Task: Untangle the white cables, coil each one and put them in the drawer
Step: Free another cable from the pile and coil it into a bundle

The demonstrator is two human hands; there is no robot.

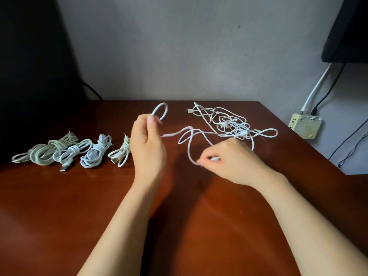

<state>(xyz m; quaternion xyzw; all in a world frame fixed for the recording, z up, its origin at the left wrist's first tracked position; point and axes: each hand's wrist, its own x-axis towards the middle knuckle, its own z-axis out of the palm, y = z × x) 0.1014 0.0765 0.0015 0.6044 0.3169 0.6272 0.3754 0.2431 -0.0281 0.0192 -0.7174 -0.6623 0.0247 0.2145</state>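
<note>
My left hand (148, 144) is raised above the brown table (59, 206) and pinches one white cable (189, 144), which forms a small loop above the fingers. From there the cable runs right in loose curves to my right hand (231, 159), which pinches it low near the tabletop. Beyond my right hand the same cable leads into a tangled pile of white cables (229, 122) at the back right. Several coiled cables (65, 151) lie in a row at the left. No drawer is in view.
A dark object (33, 66) stands at the back left by the grey wall. Off the table's right edge sits a pale power strip (304, 126) with cords leading up to a black screen (348, 30). The table's right edge slants close to my right arm.
</note>
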